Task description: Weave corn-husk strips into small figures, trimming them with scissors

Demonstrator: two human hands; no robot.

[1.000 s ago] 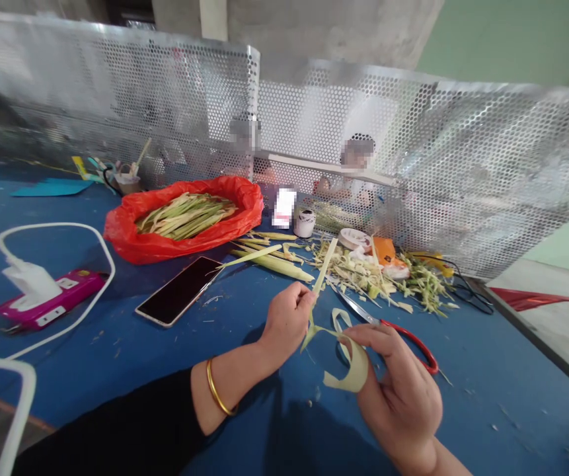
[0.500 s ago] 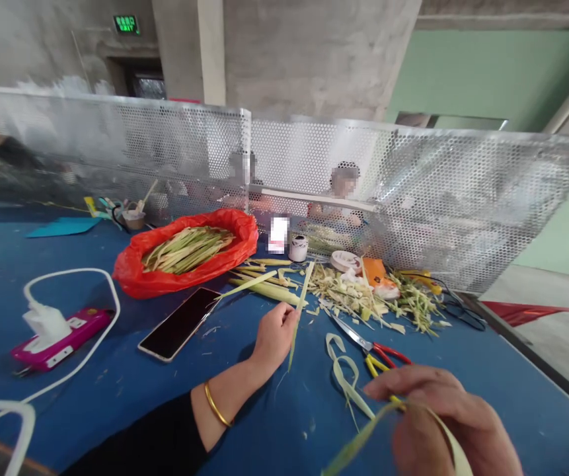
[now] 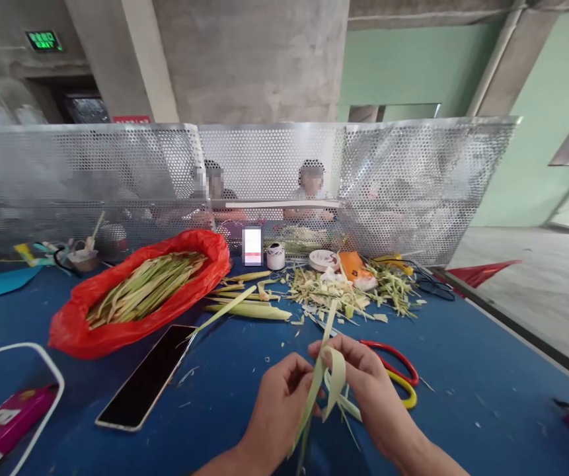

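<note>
Now my left hand (image 3: 280,396) and my right hand (image 3: 371,383) are close together, low over the blue table (image 3: 462,377). Both are closed on the same pale green leaf strip (image 3: 335,373). My left fingers curl around its narrow part, and my right thumb and fingers pinch the wider part, which is folded over between the two hands. One thin end of the strip stands up above my fingers. The other end hangs down past my left wrist toward the lower edge of the view.

Just beside my right hand, on the table, lie the scissors (image 3: 399,375) with red and yellow handles. They are partly hidden by my fingers. Behind my hands is a pile of cuttings (image 3: 331,289), and some longer stalks (image 3: 247,309) lie to the left of it. Further left is a red plastic bag (image 3: 80,324), open and filled with green strips (image 3: 143,287). A dark phone (image 3: 148,377) lies flat near the bag, well apart from my left hand. A perforated metal screen (image 3: 403,178) stands along the far edge of the table. Through its holes I can see other people sitting on the other side.
</note>
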